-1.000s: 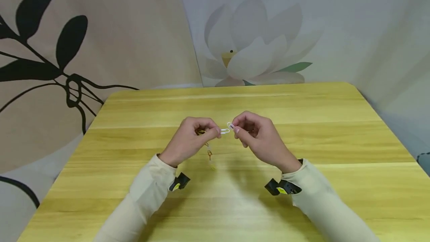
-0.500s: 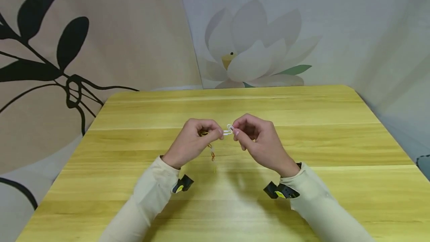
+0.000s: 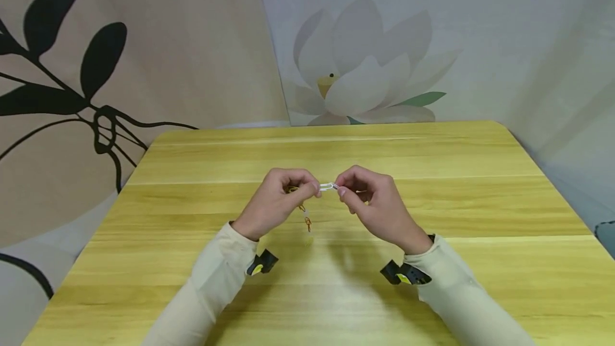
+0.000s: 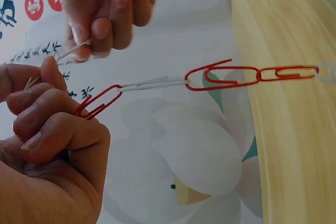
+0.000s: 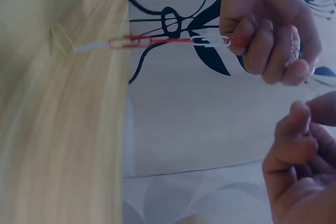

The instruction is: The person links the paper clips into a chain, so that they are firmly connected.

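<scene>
My left hand (image 3: 277, 197) pinches a white paper clip (image 3: 325, 187) between thumb and forefinger, its looped end pointing right. From the curled fingers of that hand hangs a chain of linked paper clips (image 4: 223, 75), red and white in the left wrist view. A yellow clip (image 5: 62, 39) ends the chain in the right wrist view. Facing it, my right hand (image 3: 377, 203) pinches another white paper clip (image 3: 335, 186), mostly covered by the fingertips. The two white clips overlap at their ends in the head view, in the narrow space between the hands.
Both hands are above a wood-grain table (image 3: 307, 308). Behind its far edge stands a backdrop (image 3: 192, 41) printed with dark leaves and a pale flower. A small black camera (image 3: 262, 262) sits at the left wrist, another black camera (image 3: 405, 273) at the right.
The right hand's clip, first apart from the left one, has come down onto its looped end and now lines up with it. The left hand has shifted slightly right; the hanging chain has swung.
</scene>
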### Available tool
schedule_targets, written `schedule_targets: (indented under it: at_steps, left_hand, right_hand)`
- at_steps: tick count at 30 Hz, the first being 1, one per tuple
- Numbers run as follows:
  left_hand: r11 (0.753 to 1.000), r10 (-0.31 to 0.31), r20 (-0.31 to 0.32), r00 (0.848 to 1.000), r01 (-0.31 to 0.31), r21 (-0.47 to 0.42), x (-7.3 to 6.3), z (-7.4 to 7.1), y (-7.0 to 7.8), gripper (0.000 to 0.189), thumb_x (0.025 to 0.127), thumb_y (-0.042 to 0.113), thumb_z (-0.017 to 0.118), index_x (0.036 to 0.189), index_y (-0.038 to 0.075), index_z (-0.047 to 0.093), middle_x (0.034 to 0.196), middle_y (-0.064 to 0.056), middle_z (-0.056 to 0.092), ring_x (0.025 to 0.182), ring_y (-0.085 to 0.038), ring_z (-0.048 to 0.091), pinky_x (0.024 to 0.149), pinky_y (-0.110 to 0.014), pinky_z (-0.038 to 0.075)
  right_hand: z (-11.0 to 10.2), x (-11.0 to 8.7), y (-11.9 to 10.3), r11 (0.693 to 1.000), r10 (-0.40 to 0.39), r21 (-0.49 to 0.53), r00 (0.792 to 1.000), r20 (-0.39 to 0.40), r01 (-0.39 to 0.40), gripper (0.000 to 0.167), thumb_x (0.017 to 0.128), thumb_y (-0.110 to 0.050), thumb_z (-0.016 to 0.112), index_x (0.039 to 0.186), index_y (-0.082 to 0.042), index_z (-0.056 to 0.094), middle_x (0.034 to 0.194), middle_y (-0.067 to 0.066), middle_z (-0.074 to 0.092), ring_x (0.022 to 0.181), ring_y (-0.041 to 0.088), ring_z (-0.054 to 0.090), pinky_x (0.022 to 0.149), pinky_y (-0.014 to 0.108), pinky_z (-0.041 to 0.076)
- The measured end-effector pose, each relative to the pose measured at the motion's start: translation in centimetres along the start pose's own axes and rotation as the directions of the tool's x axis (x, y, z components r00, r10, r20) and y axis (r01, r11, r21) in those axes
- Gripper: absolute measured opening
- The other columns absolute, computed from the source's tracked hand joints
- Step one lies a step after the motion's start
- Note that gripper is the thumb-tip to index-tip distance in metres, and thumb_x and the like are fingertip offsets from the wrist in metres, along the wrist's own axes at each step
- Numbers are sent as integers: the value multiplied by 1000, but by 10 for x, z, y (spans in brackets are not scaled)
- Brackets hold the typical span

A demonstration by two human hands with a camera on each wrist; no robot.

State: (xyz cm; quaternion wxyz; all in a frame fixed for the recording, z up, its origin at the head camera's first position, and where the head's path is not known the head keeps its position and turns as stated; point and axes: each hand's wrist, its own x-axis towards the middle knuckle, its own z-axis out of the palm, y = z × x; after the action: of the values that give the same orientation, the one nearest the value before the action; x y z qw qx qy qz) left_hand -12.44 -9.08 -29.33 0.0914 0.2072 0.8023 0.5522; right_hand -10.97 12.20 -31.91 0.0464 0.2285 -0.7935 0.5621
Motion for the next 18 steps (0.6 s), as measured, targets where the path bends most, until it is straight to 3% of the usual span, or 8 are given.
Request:
schedule_targets:
  at_steps: [4, 12, 15, 18]
  left_hand:
    - [1000, -3, 6, 1000, 3, -24, 0, 1, 0, 20, 96, 11, 55, 89, 8, 73, 81, -1, 65, 66, -18, 51, 62, -24, 45]
    - [999, -9, 11, 1000, 10, -44, 0, 1, -1, 20, 97, 12, 54, 89, 7, 72, 75, -2, 56, 64, -14, 47, 59, -24, 42]
    - [998, -8, 7, 1000, 8, -57, 0, 1, 0, 21, 98, 13, 54, 91, 7, 72, 75, 0, 56, 64, -13, 47, 59, -24, 42]
    - [998, 6, 5, 1000, -6, -66, 0, 1, 1, 22, 98, 14, 54, 92, 4, 72, 74, 0, 56, 63, -13, 47, 59, -25, 43]
  right_hand:
    - [-1, -2, 3, 991, 107, 78, 992, 60, -112, 8, 99, -7, 57, 97, -6, 65, 83, 9, 59, 61, 12, 52, 55, 26, 48]
    - [0, 0, 14, 973, 140, 162, 979, 145, -163, 8, 100, -8, 56, 104, -4, 62, 86, 15, 58, 60, 13, 51, 53, 27, 44]
    - [5, 0, 20, 948, 201, 199, 951, 233, -249, 14, 101, -7, 52, 113, -6, 59, 86, 16, 59, 60, 12, 49, 52, 24, 40]
    - [12, -2, 26, 912, 245, 226, 897, 368, -341, 27, 103, -9, 50, 130, -11, 53, 84, 13, 63, 60, 12, 51, 52, 25, 40]
